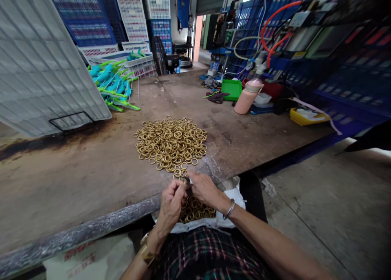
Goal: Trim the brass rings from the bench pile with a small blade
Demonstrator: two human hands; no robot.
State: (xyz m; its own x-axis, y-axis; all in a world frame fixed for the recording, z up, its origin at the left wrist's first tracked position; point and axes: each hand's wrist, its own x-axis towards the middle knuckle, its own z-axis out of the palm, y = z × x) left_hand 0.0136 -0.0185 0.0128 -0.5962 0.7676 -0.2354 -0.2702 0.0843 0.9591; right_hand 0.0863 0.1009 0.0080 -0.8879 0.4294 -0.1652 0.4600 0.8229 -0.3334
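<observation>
A wide heap of brass-coloured rings (172,141) lies on the brown table (122,166), reaching close to its front edge. My left hand (172,198) is closed, thumb and index finger pinched on a small ring at the table edge. Beside it, my right hand (203,187) is curled with its fingers round a small dark tool, only partly visible, which meets the ring between the two hands. Below both hands, more rings (198,210) fill an open white sack (224,219) on my lap.
A big white crate (45,64) leans at the left, near teal and green plastic parts (114,84). Toward the back right are a green tray (231,90), a pink bottle (248,98) and a yellow tray (308,117). Blue crates and hosed machinery stand behind.
</observation>
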